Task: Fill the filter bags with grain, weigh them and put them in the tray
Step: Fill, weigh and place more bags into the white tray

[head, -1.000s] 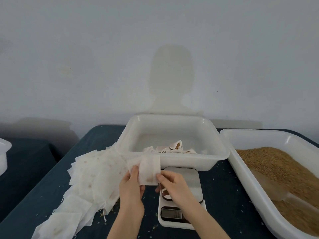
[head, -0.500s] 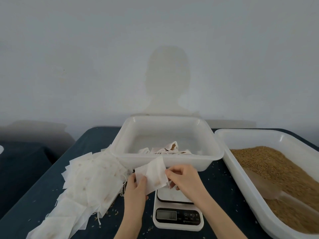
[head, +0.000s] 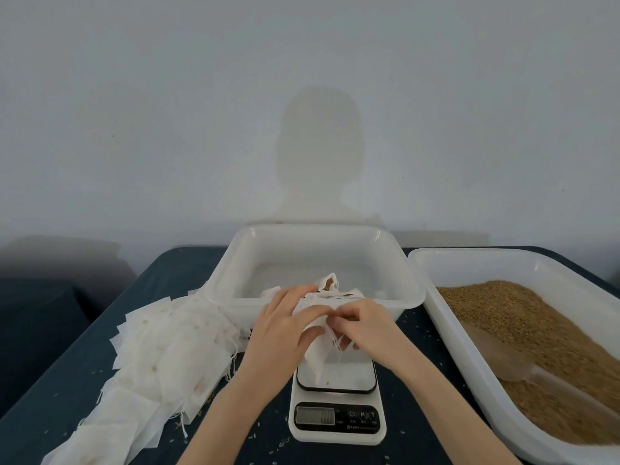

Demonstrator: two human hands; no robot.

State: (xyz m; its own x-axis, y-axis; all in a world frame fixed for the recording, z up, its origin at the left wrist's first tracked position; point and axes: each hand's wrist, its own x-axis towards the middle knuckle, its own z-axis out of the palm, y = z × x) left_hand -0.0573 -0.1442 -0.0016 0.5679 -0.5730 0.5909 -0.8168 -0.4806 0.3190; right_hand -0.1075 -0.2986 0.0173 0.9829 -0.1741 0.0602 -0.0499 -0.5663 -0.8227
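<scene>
I hold one empty filter bag [head: 315,347] above the platform of the digital scale [head: 336,397]. My left hand [head: 285,325] and my right hand [head: 360,325] each have a narrow pinch grip on the bag's top edge. The white tray [head: 241,263] behind the scale contains filled bags. The grain tub [head: 469,260] stands right; a stack of empty bags [head: 167,344] lies left on the surface [head: 67,364].
</scene>
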